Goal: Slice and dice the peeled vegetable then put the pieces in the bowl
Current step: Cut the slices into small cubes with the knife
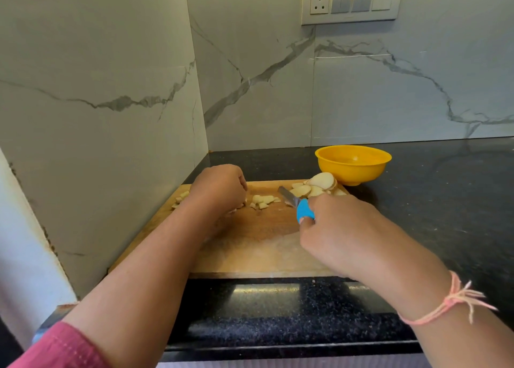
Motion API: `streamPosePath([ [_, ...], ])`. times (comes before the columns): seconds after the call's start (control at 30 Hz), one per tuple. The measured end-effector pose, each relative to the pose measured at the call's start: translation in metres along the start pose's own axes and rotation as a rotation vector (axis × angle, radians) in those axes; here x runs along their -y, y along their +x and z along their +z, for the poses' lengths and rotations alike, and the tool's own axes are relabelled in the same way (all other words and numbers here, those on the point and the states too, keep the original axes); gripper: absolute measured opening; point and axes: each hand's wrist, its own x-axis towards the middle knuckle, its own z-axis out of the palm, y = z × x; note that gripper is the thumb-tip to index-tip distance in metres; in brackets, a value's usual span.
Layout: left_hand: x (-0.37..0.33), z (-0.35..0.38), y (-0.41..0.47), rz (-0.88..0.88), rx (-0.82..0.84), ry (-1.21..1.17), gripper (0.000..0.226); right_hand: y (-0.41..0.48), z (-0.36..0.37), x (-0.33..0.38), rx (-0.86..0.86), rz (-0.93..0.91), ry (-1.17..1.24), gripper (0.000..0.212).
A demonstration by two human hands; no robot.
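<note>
I am dicing: my right hand (333,234) keeps a closed grip on the knife (304,211), my left hand (219,187) curls over the dice (262,200), its hold I cannot tell; the slices (319,185) need cutting next.

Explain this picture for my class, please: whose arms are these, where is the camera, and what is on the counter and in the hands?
There is no machine here: a person works with bare hands, and a single camera worn on the head looks forward and down, so you see the arms from the person's own side. On the black counter lies a wooden cutting board. The right hand grips a knife with a blue handle, its blade beside a heap of round vegetable slices. The left hand curls its fingers down among small diced pieces; whether it holds any is hidden. Behind the board stands a yellow bowl, with no pieces visible inside.
</note>
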Motion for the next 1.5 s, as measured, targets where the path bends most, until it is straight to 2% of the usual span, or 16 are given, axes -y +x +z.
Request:
streamPosePath([
  [0.07,-0.001,0.000,-0.001,0.034,0.000,-0.070,0.027,-0.003,0.003,0.003,0.023,-0.010,-0.014,0.019],
  [0.13,-0.004,0.002,-0.004,0.104,0.078,-0.140,0.027,-0.004,0.008,0.006,0.031,-0.022,-0.010,0.013],
  [0.23,-0.009,0.008,-0.008,0.169,0.180,-0.122,0.031,-0.001,0.010,0.007,0.048,-0.026,0.030,0.021],
  [0.37,-0.012,0.017,-0.004,0.196,0.143,-0.042,0.033,0.005,0.007,-0.005,-0.006,0.017,0.052,0.037],
  [0.5,-0.015,0.025,0.003,0.236,0.086,0.057,0.025,0.007,0.006,-0.017,-0.051,0.048,0.080,0.036],
  [0.7,-0.018,0.028,0.010,0.231,0.047,-0.020,0.008,0.008,0.013,-0.022,-0.088,0.059,0.101,0.036],
  [0.93,-0.008,0.024,0.014,0.116,-0.048,0.089,0.009,0.005,0.015,-0.026,-0.104,0.079,0.210,0.039],
  [1.03,-0.007,0.023,0.010,0.215,-0.112,-0.017,0.016,0.006,0.015,-0.029,-0.075,0.079,0.263,0.040],
  [1.1,-0.014,0.026,0.005,0.339,-0.060,-0.053,0.017,0.007,0.015,-0.031,-0.061,0.087,0.288,0.040],
  [1.23,-0.018,0.033,0.005,0.420,0.038,0.000,0.018,0.008,0.015,-0.032,-0.044,0.091,0.339,0.040],
  [1.5,-0.008,0.030,0.013,0.349,-0.015,0.311,0.022,0.008,0.017,-0.038,-0.041,0.095,0.455,0.041],
])
